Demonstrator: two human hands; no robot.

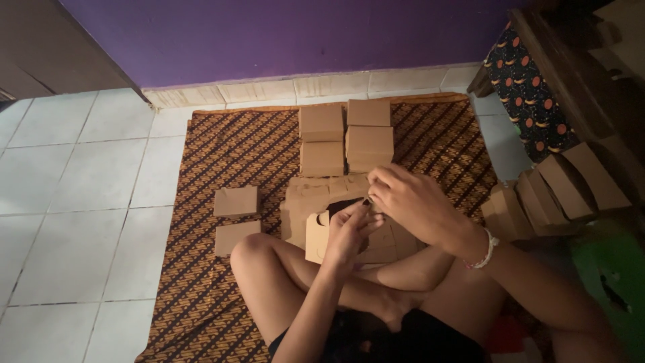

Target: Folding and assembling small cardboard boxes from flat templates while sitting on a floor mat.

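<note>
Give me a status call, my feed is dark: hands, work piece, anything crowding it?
Left hand and right hand both grip the half-folded cardboard box over the lap. Finished boxes stacked beyond on the patterned mat, apart. Nothing obstructing.

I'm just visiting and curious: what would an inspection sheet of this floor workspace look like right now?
Surface: patterned brown mat laid on pale floor tiles.
Job's things: a part-folded cardboard box over the person's crossed legs, above a heap of flat cardboard blanks.
Clutter: four finished boxes at the mat's far end; two small boxes on the left; a leaning row of boxes on the right.
Hands: left hand and right hand both grip the cardboard; a bracelet is on the right wrist.
Cables: nothing seen.
Surroundings: purple wall, wooden bench with a patterned cushion, green object at right.
</note>
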